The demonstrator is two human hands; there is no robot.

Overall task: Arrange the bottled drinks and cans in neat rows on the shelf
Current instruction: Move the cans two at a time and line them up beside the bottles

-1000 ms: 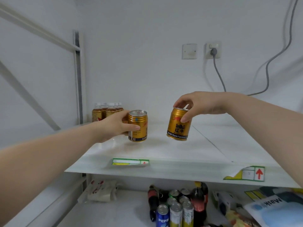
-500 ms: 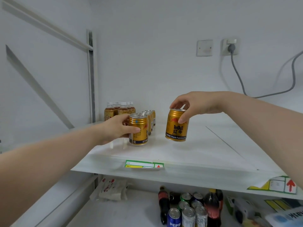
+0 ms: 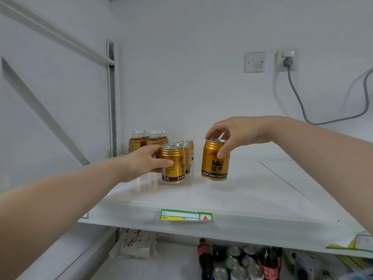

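Observation:
My left hand (image 3: 144, 163) grips a gold Red Bull can (image 3: 174, 164) round its side; the can stands on the white shelf (image 3: 232, 201) at the front of a short row of gold cans (image 3: 188, 152). My right hand (image 3: 236, 134) pinches a second gold Red Bull can (image 3: 215, 162) by its top rim, slightly tilted, just above or barely touching the shelf, right of the row. Several brown tea bottles with white caps (image 3: 149, 139) stand behind at the back left.
A metal upright (image 3: 112, 98) bounds the shelf on the left. Wall socket with grey cable (image 3: 287, 61) is at the back right. Below, the lower shelf holds cola bottles and several cans (image 3: 242, 261) and a white packet (image 3: 135, 242). Price labels (image 3: 185, 215) sit on the shelf edge.
The view has shifted left, showing the row of cans. My left hand has set its can down in front of that row. My right hand has lowered its can toward the shelf.

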